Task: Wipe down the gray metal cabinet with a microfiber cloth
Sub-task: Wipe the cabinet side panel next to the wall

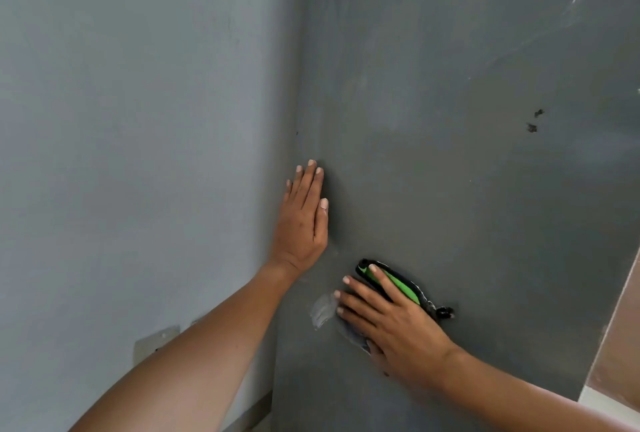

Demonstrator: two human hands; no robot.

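Observation:
The gray metal cabinet fills the right half of the view, its flat side facing me. My left hand lies flat against the cabinet's left edge, fingers straight and pointing up. Lower down, my right hand presses a dark and green microfiber cloth flat against the panel with straight, spread fingers. Most of the cloth is hidden under the hand. A pale smear shows on the metal just left of the fingertips.
A light gray wall meets the cabinet's left edge. A small metal plate is fixed low on that wall. Dark marks and pale streaks dot the cabinet's upper right. A brownish surface shows at the lower right.

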